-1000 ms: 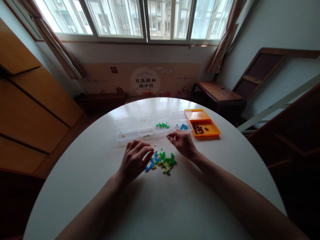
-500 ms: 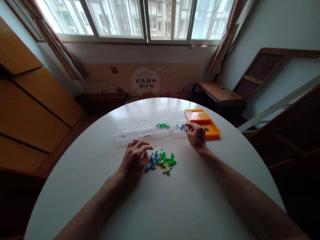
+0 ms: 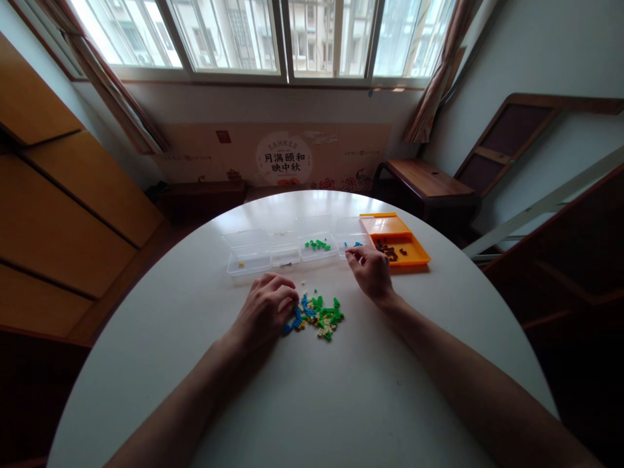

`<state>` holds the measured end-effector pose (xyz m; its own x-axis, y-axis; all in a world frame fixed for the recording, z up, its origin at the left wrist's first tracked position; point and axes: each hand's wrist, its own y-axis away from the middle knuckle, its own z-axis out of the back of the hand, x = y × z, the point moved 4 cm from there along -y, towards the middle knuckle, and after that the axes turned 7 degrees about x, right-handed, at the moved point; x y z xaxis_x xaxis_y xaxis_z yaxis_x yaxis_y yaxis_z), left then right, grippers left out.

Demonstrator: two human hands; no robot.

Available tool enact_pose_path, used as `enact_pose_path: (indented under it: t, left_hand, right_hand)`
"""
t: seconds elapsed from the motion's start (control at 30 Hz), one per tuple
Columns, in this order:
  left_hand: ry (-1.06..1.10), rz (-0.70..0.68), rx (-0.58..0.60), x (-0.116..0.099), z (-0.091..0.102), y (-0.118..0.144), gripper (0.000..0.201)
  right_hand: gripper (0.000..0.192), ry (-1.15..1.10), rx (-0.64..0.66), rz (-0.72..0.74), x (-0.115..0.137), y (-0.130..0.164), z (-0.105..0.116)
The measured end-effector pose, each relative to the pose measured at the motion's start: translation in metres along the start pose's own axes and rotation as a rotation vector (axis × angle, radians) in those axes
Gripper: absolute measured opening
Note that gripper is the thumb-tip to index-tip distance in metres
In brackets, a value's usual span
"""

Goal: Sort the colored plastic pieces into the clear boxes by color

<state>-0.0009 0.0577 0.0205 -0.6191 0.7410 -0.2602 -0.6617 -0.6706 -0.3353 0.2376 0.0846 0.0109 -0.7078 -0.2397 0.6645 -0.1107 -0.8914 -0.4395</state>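
Your left hand at left edge of brick pile — blue, green, cream, yellow — fingers bent, thumb near forefinger; cannot tell if it grips piece. Your right hand by near side of blue-brick box, fingertips close together (any piece between them too small to tell). Green-brick box left of it; orange box, dark bricks inside, right. Pile on white table, nearer you than boxes.

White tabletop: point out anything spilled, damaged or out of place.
Nothing looks damaged. Only two strays stand out: a cream piece and a small green piece lie just beyond the mixed pile, on the box side, slightly odd because the other loose pieces are bunched together.
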Motion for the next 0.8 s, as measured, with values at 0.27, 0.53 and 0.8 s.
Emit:
enact_pose_path:
  t: [0.27, 0.53, 0.8]
  left_hand:
    - [-0.048, -0.12, -0.199, -0.017, 0.01, 0.0, 0.004]
    - [-0.093, -0.22, -0.256, -0.029, 0.014, 0.003, 0.009]
    - [-0.119, -0.215, -0.294, -0.03, 0.019, 0.004, 0.01]
  right_hand:
    - [0.017, -0.351, 0.534, 0.186, 0.048, 0.019, -0.02]
    - [0.018, -0.593, 0.679, 0.171, 0.06, 0.034, -0.034]
    - [0.022, -0.645, 0.757, 0.107, 0.055, 0.037, -0.038]
